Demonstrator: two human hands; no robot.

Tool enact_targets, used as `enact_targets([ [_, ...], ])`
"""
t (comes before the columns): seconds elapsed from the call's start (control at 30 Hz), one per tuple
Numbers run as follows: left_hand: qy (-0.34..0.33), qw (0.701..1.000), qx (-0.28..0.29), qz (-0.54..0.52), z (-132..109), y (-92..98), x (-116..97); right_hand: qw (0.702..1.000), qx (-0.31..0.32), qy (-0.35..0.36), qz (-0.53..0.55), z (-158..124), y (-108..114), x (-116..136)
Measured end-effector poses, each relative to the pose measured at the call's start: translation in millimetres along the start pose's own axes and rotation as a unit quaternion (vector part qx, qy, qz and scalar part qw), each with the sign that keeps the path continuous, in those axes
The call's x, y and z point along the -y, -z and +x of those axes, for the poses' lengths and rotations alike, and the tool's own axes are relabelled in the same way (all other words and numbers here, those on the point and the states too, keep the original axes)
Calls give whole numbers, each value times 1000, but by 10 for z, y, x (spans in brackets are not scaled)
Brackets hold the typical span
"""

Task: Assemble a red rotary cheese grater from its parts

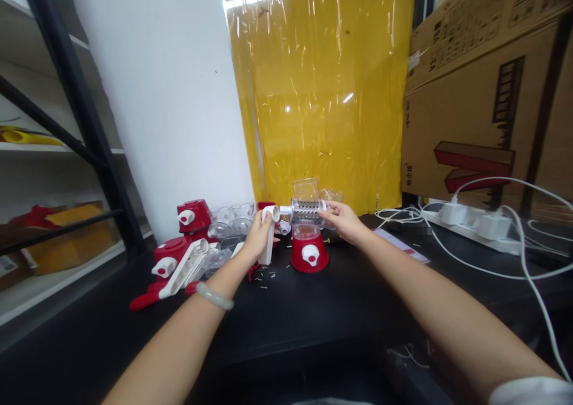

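My left hand (258, 236) is closed round a white crank handle (268, 238), held upright with its round end at the top. My right hand (342, 220) pinches the right end of a metal grater drum (306, 209). The drum lies sideways inside a clear housing with a clear chute (306, 187) on top. This housing is above a red base (310, 255) with a white knob on its front. The handle's round end is next to the white shaft at the drum's left; whether they touch I cannot tell.
Red bases (172, 251), clear plastic parts (230, 220) and white handles with red grips (181, 272) crowd the left. Small metal pins (264, 287) are scattered before my left hand. At right are a power strip (474, 229), cables and a large cardboard box (474, 106).
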State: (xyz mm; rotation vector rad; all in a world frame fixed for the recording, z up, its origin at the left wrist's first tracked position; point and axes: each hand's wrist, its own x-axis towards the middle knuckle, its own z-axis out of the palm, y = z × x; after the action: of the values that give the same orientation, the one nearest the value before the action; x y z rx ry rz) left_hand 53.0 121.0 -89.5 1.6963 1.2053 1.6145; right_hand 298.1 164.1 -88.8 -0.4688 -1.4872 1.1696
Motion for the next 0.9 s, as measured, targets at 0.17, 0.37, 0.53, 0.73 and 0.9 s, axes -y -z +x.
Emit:
enact_targets([
  [0.17, 8, 999, -32, 28, 2, -74, -3, 1000, 7, -1, 2, 12, -7, 0],
  [0.37, -134, 974, -71, 170, -4, -112, -74, 1000, 10, -2, -13, 35, 15, -25],
  [0.53, -132, 965, -63, 216, 68, -80, -95, 1000, 25, -3, -13, 30, 20, -15],
  [0.73, -99, 981, -40, 160, 134, -41, -68, 999, 41, -2, -13, 4, -8, 27],
  [0.9, -147, 975, -35, 163, 80, -38, -105, 999, 31, 6, -43, -15, -34, 60],
])
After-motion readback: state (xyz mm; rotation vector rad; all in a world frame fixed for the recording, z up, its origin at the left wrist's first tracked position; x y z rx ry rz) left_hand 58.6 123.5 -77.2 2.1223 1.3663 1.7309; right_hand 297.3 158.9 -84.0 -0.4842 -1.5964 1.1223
